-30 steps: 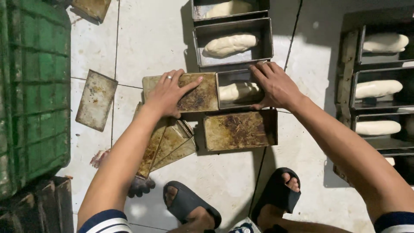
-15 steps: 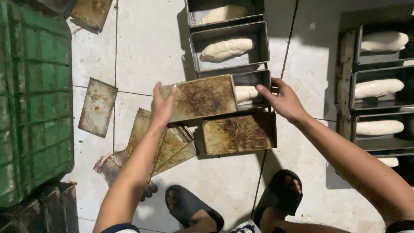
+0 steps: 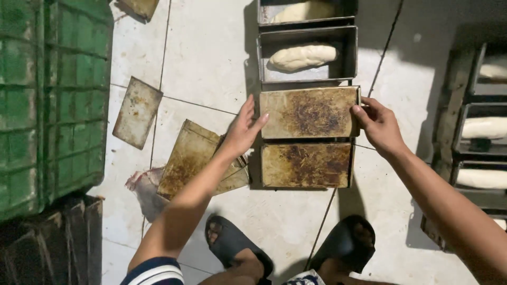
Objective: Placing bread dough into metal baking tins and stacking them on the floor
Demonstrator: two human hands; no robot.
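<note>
Lid (image 3: 309,112) on a bread tin, my hands at both ends.

The lid lies flat over its tin on the tiled floor (image 3: 206,58), between an open tin (image 3: 306,60) with dough (image 3: 302,56) above and a second lidded tin (image 3: 306,165) below. A green crate (image 3: 50,95) stands far left, spare lids (image 3: 198,158) beside it. My left hand (image 3: 244,129) presses the lid's left edge, fingers straight and together. My right hand (image 3: 379,125) pinches its right edge, fingers curled narrow.

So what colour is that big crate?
Green, in the head view: the crate at the left edge.
</note>
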